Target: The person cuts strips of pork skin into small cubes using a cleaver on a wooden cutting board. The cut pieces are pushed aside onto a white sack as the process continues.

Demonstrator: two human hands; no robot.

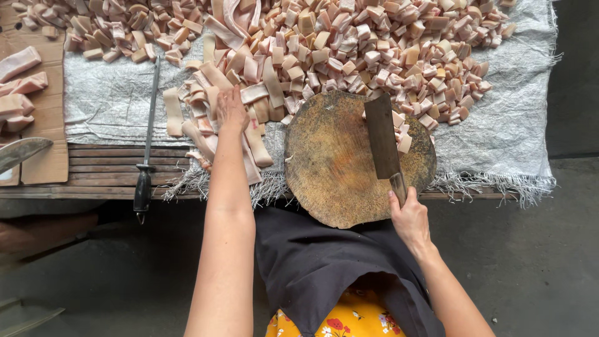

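I look straight down at a low slatted wooden table (106, 163) covered by a white woven sheet (505, 134) with a frayed edge; my two bare arms reach forward from the bottom of the view. My left hand (231, 111) lies palm down on a heap of long pale pink meat strips (215, 106), fingers spread over them; I cannot tell whether the fingers have closed on any one strip. My right hand (409, 215) is clenched around the handle of a cleaver (382, 140); its broad dark blade lies flat on a round, worn chopping block (337, 162), pointing away from me, with a few cut pieces just beside its far edge. The block sits at the near edge of the table, overhanging my lap, just right of the strips. Beyond both, a wide pile of small meat cubes (374, 43) covers most of the sheet. A sharpening steel (148, 134) with a black handle lies on the table to the left of my left arm, well apart from it. Further left, more pink slabs (19, 84) rest on brown cardboard (50, 128); a second blade (19, 151) pokes in from the left edge. A dark apron (312, 262) over yellow flowered cloth covers my lap; the floor (530, 249) is grey concrete.
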